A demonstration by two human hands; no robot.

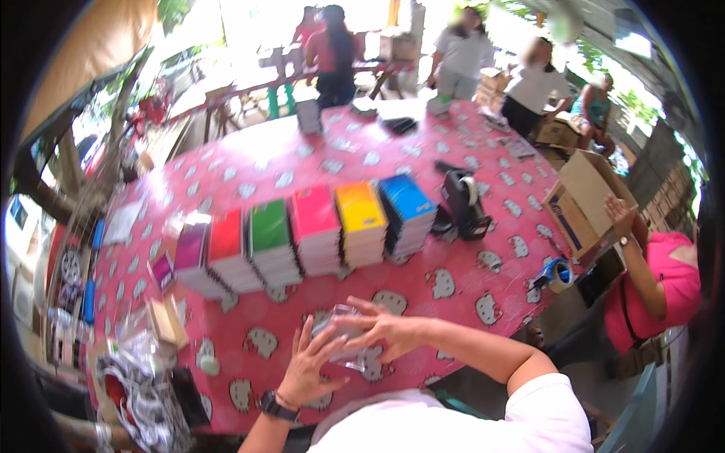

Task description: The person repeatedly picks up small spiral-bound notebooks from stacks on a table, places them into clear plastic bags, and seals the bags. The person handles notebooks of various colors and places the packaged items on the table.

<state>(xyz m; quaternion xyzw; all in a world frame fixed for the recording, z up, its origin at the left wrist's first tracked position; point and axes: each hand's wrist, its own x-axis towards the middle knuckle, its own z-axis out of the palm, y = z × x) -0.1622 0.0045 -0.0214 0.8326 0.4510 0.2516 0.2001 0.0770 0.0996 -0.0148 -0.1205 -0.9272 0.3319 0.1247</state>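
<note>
Close to the table's near edge, a clear plastic packet with something greyish in it lies between my hands. My left hand is open, its fingers spread and fingertips against the packet's left side. The fingers of my right hand curve over the packet from the right and grip it; part of it is hidden beneath them. Beyond my hands, several stacks of notebooks stand in a row: purple, red, green, pink, yellow and blue.
A pink patterned cloth covers the table. At right are a black tape dispenser, a blue tape roll and a person in pink handling a cardboard box. Crumpled plastic bags lie at left. Other people stand beyond the table.
</note>
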